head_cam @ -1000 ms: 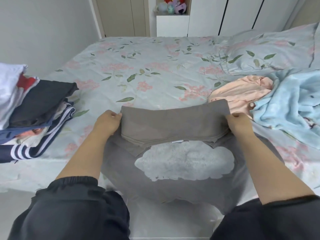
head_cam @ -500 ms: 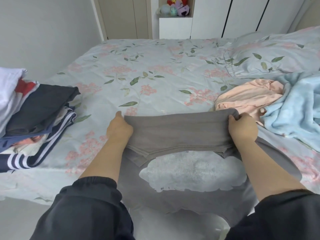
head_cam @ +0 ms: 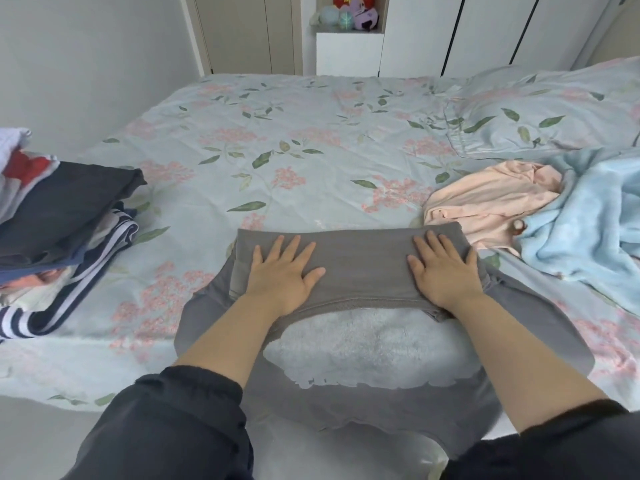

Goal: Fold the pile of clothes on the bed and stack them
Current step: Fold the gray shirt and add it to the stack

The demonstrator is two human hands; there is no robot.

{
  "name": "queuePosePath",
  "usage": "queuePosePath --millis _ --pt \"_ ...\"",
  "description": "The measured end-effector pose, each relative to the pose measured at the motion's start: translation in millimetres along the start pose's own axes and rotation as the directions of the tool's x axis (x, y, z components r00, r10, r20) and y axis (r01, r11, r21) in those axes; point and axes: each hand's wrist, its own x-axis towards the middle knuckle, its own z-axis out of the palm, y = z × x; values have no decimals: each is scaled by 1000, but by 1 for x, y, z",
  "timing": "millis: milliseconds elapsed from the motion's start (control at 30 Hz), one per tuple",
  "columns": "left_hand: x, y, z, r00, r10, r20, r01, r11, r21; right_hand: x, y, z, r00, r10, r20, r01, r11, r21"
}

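Observation:
A grey garment [head_cam: 360, 265] with a pale fuzzy cloud patch lies at the near edge of the bed [head_cam: 311, 140], its far part folded back toward me. My left hand [head_cam: 284, 271] lies flat with spread fingers on the left of the folded band. My right hand [head_cam: 443, 271] presses flat on its right end. A stack of folded clothes [head_cam: 59, 216] sits at the bed's left edge, with dark, striped and white pieces. Unfolded at the right lie a peach garment [head_cam: 485, 202] and a light blue fleece [head_cam: 588, 220].
A floral pillow [head_cam: 554, 116] lies at the far right of the bed. Wardrobe doors and a niche with soft toys [head_cam: 349, 12] stand behind the bed. The grey garment's lower part hangs over the bed's near edge above the floor.
Both hands let go of the pinched fold corners, laid the folded band down on the bed and now rest flat on it. The view shifted slightly closer.

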Motion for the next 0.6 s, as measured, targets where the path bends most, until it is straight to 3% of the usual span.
queuePosePath --millis 167,233,300,367,467,600 --pt "-1 -28 -5 986 -163 -32 163 986 27 1 12 1 994 104 -29 -106 992 -65" --pt "2 -28 -10 991 -126 -50 130 989 72 3 6 -2 994 69 -80 -78 990 -120" --pt "12 -31 -21 1000 -8 -27 10 995 104 11 -2 -8 990 -71 -123 44 978 -205" --pt "23 -36 -37 998 35 49 -36 999 19 23 -10 -19 974 -222 -53 202 945 -259" --pt "37 -45 -57 990 -1 139 14 996 -90 42 -17 -42 965 -216 149 246 944 -222" --pt "40 -47 -82 984 94 154 -100 995 30 49 -16 -77 957 -244 158 287 882 -373"
